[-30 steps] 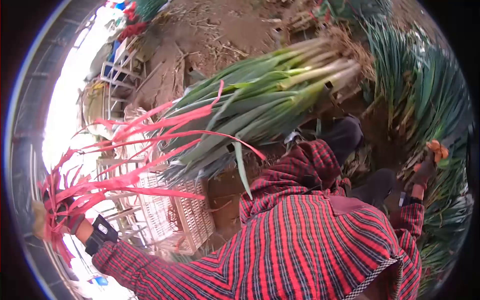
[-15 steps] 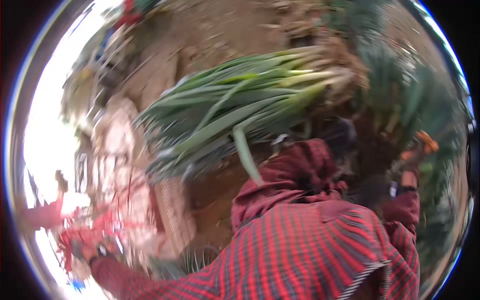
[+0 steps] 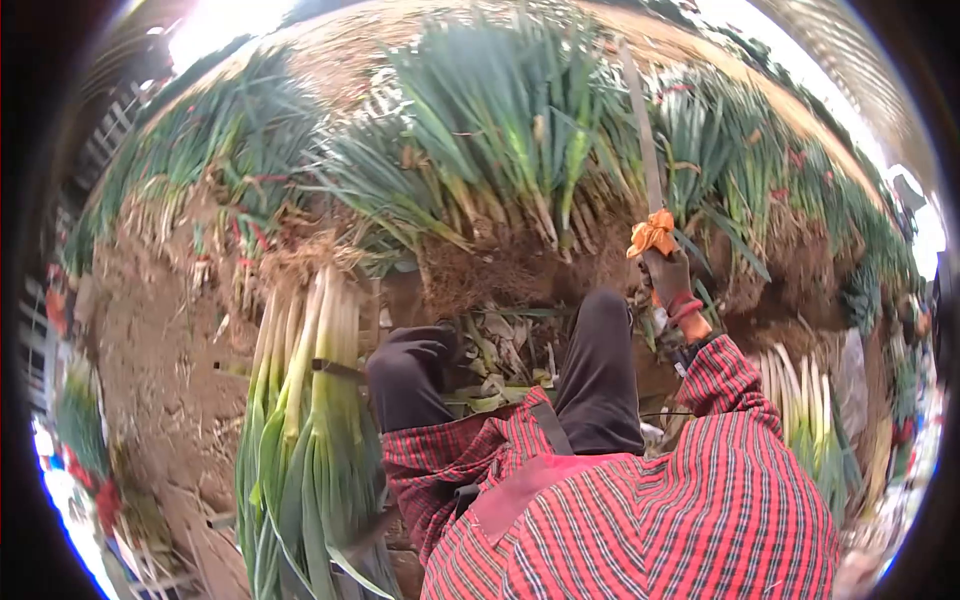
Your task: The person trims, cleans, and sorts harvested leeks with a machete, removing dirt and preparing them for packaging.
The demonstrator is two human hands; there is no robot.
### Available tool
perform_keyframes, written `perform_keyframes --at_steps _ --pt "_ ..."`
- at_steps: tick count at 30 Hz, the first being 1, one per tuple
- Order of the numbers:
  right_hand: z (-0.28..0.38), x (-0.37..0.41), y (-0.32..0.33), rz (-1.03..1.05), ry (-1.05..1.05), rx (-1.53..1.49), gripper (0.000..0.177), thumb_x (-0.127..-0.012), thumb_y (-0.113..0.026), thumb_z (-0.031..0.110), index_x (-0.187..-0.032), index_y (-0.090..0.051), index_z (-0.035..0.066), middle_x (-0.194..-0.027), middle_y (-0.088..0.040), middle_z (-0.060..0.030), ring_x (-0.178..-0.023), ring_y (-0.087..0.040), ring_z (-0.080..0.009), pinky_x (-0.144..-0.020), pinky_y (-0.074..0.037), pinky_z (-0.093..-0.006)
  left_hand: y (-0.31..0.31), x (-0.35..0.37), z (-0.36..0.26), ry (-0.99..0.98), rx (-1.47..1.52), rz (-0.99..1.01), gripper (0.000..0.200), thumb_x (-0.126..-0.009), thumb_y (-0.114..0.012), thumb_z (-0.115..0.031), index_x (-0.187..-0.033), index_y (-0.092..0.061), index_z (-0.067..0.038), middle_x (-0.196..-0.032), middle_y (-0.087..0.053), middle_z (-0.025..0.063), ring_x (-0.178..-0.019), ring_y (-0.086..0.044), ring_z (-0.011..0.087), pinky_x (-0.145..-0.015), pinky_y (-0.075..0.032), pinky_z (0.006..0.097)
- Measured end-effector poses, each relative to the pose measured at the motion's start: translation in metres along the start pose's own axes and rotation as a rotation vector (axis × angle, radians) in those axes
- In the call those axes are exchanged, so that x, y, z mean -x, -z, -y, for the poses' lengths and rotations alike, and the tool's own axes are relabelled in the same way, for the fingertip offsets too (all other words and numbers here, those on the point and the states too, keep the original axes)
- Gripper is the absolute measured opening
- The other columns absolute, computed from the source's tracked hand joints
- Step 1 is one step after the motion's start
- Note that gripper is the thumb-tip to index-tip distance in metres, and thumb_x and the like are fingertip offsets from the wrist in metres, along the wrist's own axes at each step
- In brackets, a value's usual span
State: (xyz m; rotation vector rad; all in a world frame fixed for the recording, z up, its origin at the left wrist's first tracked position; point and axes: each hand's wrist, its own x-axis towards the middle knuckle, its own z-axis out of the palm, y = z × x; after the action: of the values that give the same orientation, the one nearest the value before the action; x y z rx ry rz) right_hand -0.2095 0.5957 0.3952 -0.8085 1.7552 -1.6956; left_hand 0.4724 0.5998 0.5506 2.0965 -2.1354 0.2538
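Observation:
My right hand (image 3: 668,278), in a dark glove, is closed around the handle of a long knife (image 3: 645,130). Orange cloth (image 3: 653,234) is wrapped where the blade meets the handle, and the blade points away from me over the upright green onions. My left hand is not in view; the left sleeve (image 3: 425,495) bends in beside my body. To the left of my knees lies a big bunch of green onions (image 3: 310,400), roots away from me and leaves toward me. A dark strip (image 3: 338,369) crosses its stalks.
Bunches of green onions (image 3: 500,130) stand in a row ahead, roots down, some with red ties. More stalks (image 3: 805,400) lie at my right. Dry leaf scraps (image 3: 505,345) litter the soil between my knees (image 3: 603,375). Bare soil (image 3: 150,370) shows at the left.
My view has swung from the left side to straight ahead. My left hand, earlier stretched out near red strips, has left the view. The right hand still holds the orange-wrapped handle.

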Motion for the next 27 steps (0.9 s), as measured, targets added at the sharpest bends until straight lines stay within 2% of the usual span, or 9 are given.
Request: perform_keyframes --at_steps 2,3,9,14,16,18,21,25,27 --pt "-0.021 0.018 0.036 -0.037 -0.022 0.099 0.018 -0.090 -0.064 0.013 -0.107 -0.062 0.010 -0.071 -0.060 0.0027 -0.051 -0.052 -0.0063 -0.043 -0.041 -0.0233 -0.006 -0.024 -0.011 -0.065 -0.012 0.005 0.027 -0.092 -0.055 -0.015 -0.116 -0.063 -0.006 -0.100 -0.067 0.0171 -0.084 -0.066 0.0277 -0.071 -0.052 0.0379" --pt "-0.071 0.011 0.059 -0.118 0.258 0.107 0.022 -0.087 -0.066 0.008 -0.109 -0.062 0.009 -0.076 -0.063 0.0022 -0.061 -0.057 -0.0078 -0.054 -0.048 -0.0247 -0.006 -0.034 -0.017 -0.097 -0.025 0.010 0.027 -0.092 -0.055 -0.015 -0.116 -0.063 -0.006 -0.100 -0.067 0.0172 -0.085 -0.067 0.0277 -0.071 -0.052 0.0379" --pt "-0.089 0.107 0.122 -0.406 -0.108 0.443 0.034 -0.080 -0.066 0.016 -0.112 -0.062 0.008 -0.073 -0.061 -0.0007 -0.062 -0.059 -0.0109 -0.054 -0.047 -0.0264 -0.013 -0.097 -0.056 -0.304 -0.075 -0.002 0.028 -0.092 -0.056 -0.015 -0.118 -0.063 -0.006 -0.101 -0.067 0.0176 -0.085 -0.067 0.0277 -0.071 -0.052 0.0375" --pt "-0.199 0.163 0.172 -0.597 -0.468 0.504 0.035 -0.082 -0.066 0.020 -0.113 -0.061 0.005 -0.075 -0.062 -0.0034 -0.062 -0.059 -0.0129 -0.055 -0.048 -0.0304 -0.002 -0.128 -0.081 -0.413 -0.134 -0.042 0.029 -0.093 -0.056 -0.015 -0.120 -0.062 -0.006 -0.102 -0.067 0.0178 -0.085 -0.067 0.0276 -0.071 -0.052 0.0371" --pt "-0.203 0.205 0.167 -0.654 -0.457 0.711 0.048 -0.081 -0.066 0.031 -0.119 -0.059 0.003 -0.088 -0.069 -0.0164 -0.078 -0.068 -0.0259 -0.071 -0.052 -0.0361 0.004 -0.138 -0.087 -0.459 -0.148 -0.058 0.030 -0.093 -0.056 -0.015 -0.121 -0.062 -0.006 -0.102 -0.067 0.0180 -0.085 -0.067 0.0276 -0.071 -0.052 0.0370" --pt "-0.186 0.242 0.159 -0.664 -0.688 0.652 0.056 -0.078 -0.067 0.036 -0.122 -0.058 0.003 -0.100 -0.068 -0.0230 -0.096 -0.067 -0.0353 -0.082 -0.051 -0.0401 0.013 -0.147 -0.093 -0.513 -0.156 -0.087 0.030 -0.093 -0.056 -0.015 -0.121 -0.062 -0.006 -0.102 -0.067 0.0181 -0.085 -0.067 0.0276 -0.071 -0.052 0.0369" --pt "-0.200 0.299 0.164 -0.746 -0.818 0.674 0.054 -0.076 -0.069 0.042 -0.114 -0.061 0.004 -0.100 -0.067 -0.0245 -0.099 -0.064 -0.0415 -0.084 -0.051 -0.0452 0.030 -0.158 -0.108 -0.636 -0.147 -0.146 0.031 -0.093 -0.056 -0.014 -0.122 -0.062 -0.006 -0.103 -0.067 0.0183 -0.085 -0.067 0.0276 -0.071 -0.052 0.0367" --pt "-0.207 0.345 0.192 -0.669 -0.913 0.845 0.064 -0.075 -0.071 0.048 -0.120 -0.058 0.005 -0.107 -0.066 -0.0242 -0.102 -0.063 -0.0409 -0.085 -0.051 -0.0465 0.058 -0.156 -0.170 -0.948 -0.065 -0.215 0.032 -0.094 -0.057 -0.014 -0.124 -0.062 -0.006 -0.104 -0.068 0.0185 -0.085 -0.067 0.0276 -0.071 -0.052 0.0364" --pt "-0.211 0.348 0.216 -0.632 -0.957 0.927 0.070 -0.074 -0.070 0.053 -0.124 -0.056 0.006 -0.110 -0.065 -0.0236 -0.104 -0.062 -0.0405 -0.087 -0.050 -0.0468 0.071 -0.130 -0.257 -0.974 0.083 -0.070 0.030 -0.093 -0.056 -0.007 -0.121 -0.061 0.000 -0.100 -0.066 0.0223 -0.084 -0.066 0.0331 -0.072 -0.051 0.0403"
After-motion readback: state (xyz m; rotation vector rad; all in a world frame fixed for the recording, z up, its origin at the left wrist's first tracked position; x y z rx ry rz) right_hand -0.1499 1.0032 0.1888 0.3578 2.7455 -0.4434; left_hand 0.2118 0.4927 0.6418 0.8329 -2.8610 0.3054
